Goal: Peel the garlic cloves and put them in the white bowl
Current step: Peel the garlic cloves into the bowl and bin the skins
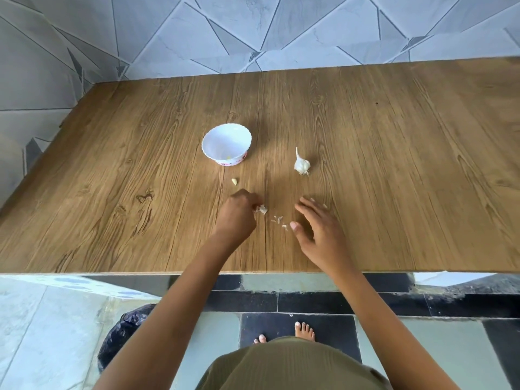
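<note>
Papery skin still clings to the clove (262, 209) pinched in my left hand (237, 213) toward the table's (394, 164) near edge, right hand (316, 226) spread empty, white bowl (226, 143) mid-table apparently near empty, garlic bulb (302, 164) mostly whole: early going

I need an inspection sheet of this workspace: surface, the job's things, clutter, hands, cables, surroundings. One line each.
Surface: wooden table, grain pattern, one long crack running toward the near edge.
Job's things: white bowl upright, something small and yellowish inside; garlic bulb lying to its right; one loose clove on the table just in front of the bowl.
Clutter: bits of garlic skin between the hands.
Hands: left hand closed on a papery garlic piece; right hand open, fingers spread, holding nothing.
Cables: nothing seen.
Surroundings: grey tiled wall behind; dark and pale floor tiles below, bare feet visible.
</note>
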